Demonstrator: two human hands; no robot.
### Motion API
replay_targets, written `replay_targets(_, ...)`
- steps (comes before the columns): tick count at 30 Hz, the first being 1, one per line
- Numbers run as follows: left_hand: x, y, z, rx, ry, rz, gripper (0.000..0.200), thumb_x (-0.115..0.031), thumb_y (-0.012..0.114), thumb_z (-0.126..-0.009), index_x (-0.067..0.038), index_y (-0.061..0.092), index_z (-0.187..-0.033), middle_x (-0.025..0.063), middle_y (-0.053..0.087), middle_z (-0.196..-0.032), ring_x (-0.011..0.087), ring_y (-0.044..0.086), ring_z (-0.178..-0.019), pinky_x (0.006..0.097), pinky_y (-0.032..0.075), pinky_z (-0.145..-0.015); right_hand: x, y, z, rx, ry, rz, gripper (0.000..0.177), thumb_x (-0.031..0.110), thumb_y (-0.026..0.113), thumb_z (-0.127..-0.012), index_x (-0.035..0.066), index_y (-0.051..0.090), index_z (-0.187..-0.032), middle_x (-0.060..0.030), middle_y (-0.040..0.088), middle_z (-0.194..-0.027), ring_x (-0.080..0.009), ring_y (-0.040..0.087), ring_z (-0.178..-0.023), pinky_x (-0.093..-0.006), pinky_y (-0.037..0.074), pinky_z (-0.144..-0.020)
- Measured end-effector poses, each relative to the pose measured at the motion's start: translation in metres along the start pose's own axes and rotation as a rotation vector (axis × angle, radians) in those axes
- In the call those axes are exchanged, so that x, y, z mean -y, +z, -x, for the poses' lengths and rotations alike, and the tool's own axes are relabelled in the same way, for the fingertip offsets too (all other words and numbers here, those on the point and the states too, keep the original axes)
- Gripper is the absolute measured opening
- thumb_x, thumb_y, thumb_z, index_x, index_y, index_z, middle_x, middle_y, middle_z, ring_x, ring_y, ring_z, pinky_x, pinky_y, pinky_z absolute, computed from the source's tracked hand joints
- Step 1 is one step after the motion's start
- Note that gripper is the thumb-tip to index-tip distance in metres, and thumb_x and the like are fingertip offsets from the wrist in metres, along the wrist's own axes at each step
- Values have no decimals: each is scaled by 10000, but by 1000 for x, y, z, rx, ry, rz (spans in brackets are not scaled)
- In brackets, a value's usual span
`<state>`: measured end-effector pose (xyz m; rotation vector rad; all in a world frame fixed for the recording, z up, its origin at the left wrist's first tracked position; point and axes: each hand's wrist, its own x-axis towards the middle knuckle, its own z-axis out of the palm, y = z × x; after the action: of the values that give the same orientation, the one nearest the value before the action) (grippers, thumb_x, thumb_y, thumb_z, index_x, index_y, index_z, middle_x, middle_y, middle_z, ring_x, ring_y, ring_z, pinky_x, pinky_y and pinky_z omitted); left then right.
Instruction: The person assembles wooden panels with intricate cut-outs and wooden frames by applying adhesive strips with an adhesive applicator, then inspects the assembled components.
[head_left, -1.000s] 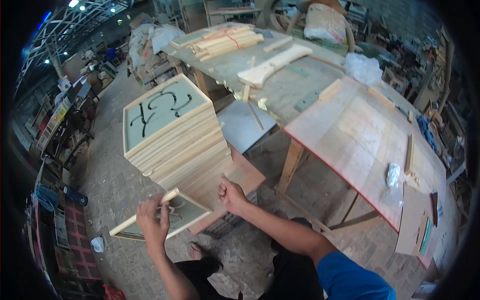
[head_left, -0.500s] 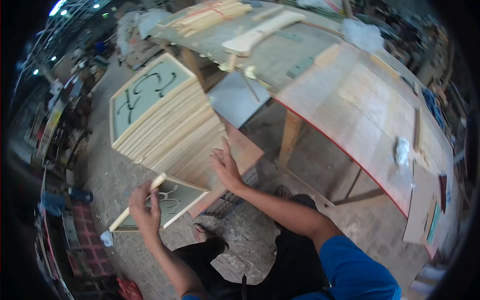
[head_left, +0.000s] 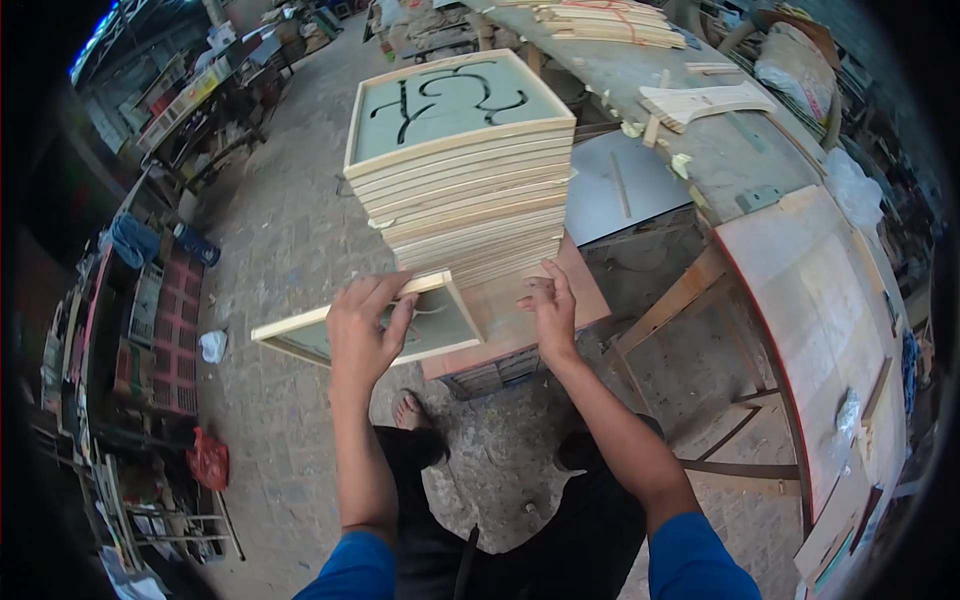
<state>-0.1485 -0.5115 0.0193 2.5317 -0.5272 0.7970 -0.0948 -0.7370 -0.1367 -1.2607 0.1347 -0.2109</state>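
A wood-framed panel (head_left: 445, 322) with a grey-green face and a dark curved pattern is tilted in front of the stack. My left hand (head_left: 368, 318) grips its upper edge, thumb over the near face and fingers behind. My right hand (head_left: 552, 310) is raised at the panel's right, fingers apart and slightly curled, with nothing in it. Behind both hands rises a tall stack of framed panels (head_left: 470, 190), the top one showing black curved strokes on grey-green. The stack stands on a reddish-brown board (head_left: 590, 285) laid over a dark crate (head_left: 500, 372).
To the right is a workbench (head_left: 800, 290) with a red edge and wooden legs. Wooden strips (head_left: 610, 22) and a shaped pale board (head_left: 705, 100) lie on the far table. A red bag (head_left: 208, 458) and cluttered shelving line the left side.
The view has turned left, so the stack and bench sit farther right. The gripped panel is raised and at a flatter angle. My right hand has drawn off the stack's side.
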Motion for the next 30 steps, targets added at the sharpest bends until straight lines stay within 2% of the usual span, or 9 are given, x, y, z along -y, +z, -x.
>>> replay_targets(3,2,1,1,-12,11,2,209,-104,658,-797,-66,682,-1001,114,672,-917,315,615,-823,383,444,-734,-7,7,6,6,34,2,330,56,483,-947,-11,497,-1270,-109,609,-960,-137,609,-724,-266,498,-684)
replay_targets(5,4,3,2,-4,-12,-10,218,-124,666,-797,-75,685,-1009,110,674,-916,308,620,-828,386,447,-729,-13,7,4,83,-35,-3,264,72,478,-957,-43,546,-1184,-100,623,-894,-134,603,-719,-266,501,-690)
replay_targets(6,4,4,2,-11,8,2,218,-138,670,-799,-76,687,-1007,106,676,-916,301,623,-832,387,451,-731,-8,13,7,64,-49,-2,213,114,483,-970,-48,584,-1067,-88,632,-834,-128,598,-720,-266,501,-696)
replay_targets(7,5,5,2,-20,24,10,219,-152,674,-801,-77,688,-1006,103,679,-917,293,627,-836,389,455,-734,-5,17,9,94,-39,1,213,114,483,-970,-48,584,-1067,-88,632,-834,-128,598,-720,-266,501,-696)
replay_targets(11,7,6,5,-56,6,37,201,-185,680,-806,-73,687,-973,94,685,-923,275,637,-850,389,471,-749,-4,23,14,52,-30,-50,173,187,513,-977,34,588,-948,-51,606,-769,-119,586,-704,-273,499,-688)
replay_targets(16,16,4,9,-49,-20,74,211,-212,686,-788,-59,673,-933,74,644,-842,259,630,-846,386,467,-766,-10,24,5,10,113,-142,115,168,561,-956,67,566,-902,-32,578,-731,-121,569,-660,-257,478,-634)
replay_targets(23,25,-2,15,-56,-61,106,203,-202,694,-779,-69,683,-933,57,637,-833,231,615,-845,361,445,-781,-20,23,1,-25,85,-104,137,173,599,-949,69,554,-871,-30,586,-756,-111,545,-618,-246,456,-598)
replay_targets(26,29,-4,16,-75,-63,109,210,-201,694,-780,-69,688,-944,55,639,-837,225,614,-842,358,443,-779,-29,28,3,-4,84,-89,125,166,598,-947,52,561,-913,-37,592,-789,-117,549,-646,-250,460,-624)
replay_targets(30,33,-5,17,-65,-60,114,220,-199,696,-779,-68,691,-956,52,637,-831,222,613,-841,356,443,-776,-31,42,9,50,0,-58,87,81,545,-931,21,557,-993,-58,593,-855,-132,558,-713,-262,468,-664)
